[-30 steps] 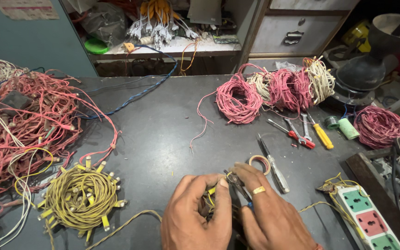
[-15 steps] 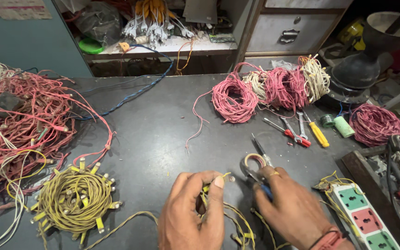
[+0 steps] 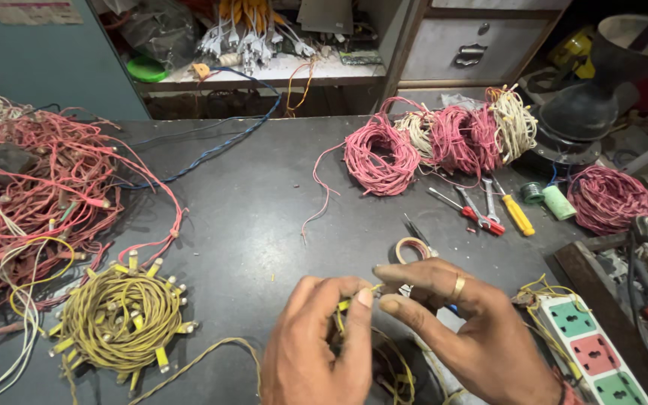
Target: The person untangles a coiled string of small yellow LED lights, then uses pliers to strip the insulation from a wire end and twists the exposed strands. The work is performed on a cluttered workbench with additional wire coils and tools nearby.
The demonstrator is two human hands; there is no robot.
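Both hands' fingers (image 3: 363,298) pinch yellow wire (image 3: 343,305) above the dark table (image 3: 256,217).

A single head-worn camera looks steeply down and forward across the dark worktop (image 3: 264,225). Both hands sit close at the bottom edge, left hand (image 3: 324,345) and right hand (image 3: 466,330); shelves (image 3: 279,71) fill the far background.

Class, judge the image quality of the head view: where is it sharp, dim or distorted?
Head view: table evenly lit and sharp; left hand and right hand slightly soft; shelf behind dimmer; edges bend from the wide lens.
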